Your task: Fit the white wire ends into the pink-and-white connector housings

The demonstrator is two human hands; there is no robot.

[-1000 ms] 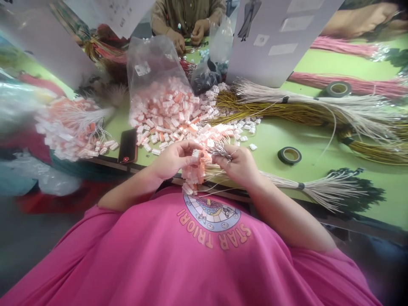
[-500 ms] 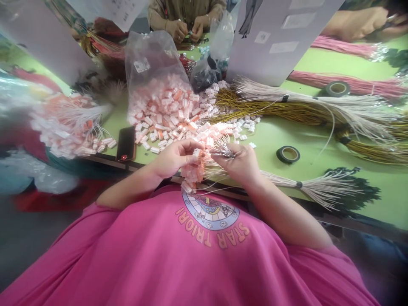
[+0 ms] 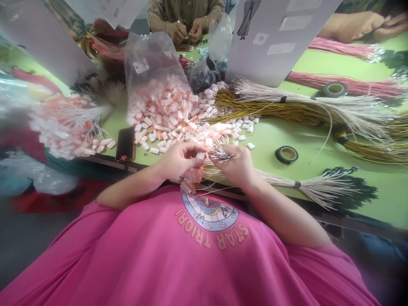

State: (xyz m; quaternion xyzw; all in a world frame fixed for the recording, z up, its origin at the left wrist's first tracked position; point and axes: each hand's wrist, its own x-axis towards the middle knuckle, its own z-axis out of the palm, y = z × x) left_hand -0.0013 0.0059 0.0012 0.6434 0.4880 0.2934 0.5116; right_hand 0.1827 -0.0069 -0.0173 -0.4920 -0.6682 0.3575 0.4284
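Note:
Between the thumb and fingers of my left hand (image 3: pixel 180 160) is a small white connector housing (image 3: pixel 200 156). My right hand (image 3: pixel 237 166) is closed round a bundle of thin white wires (image 3: pixel 219 154), whose bare metal ends fan out toward my left hand. Just below my left fingers hangs a cluster of white and orange connectors (image 3: pixel 190 180). Past my hands, a heap of loose white and orange connectors (image 3: pixel 168 127) spreads over the green table (image 3: pixel 264 144). To the right lies a tied white wire bundle (image 3: pixel 298 184) with black connectors at its end.
A clear plastic bag (image 3: pixel 153 55) of connectors stands behind the heap. A phone (image 3: pixel 125 144) lies left of it. Black tape rolls (image 3: pixel 286 154), yellow wires (image 3: pixel 274 108) and pink wires (image 3: pixel 344 83) are on the right. Two co-workers' hands (image 3: pixel 177 32) show across the table.
The wire ends in my right hand have turned and now fan out more openly. My left hand has shifted slightly right with the connector, close to the wire ends.

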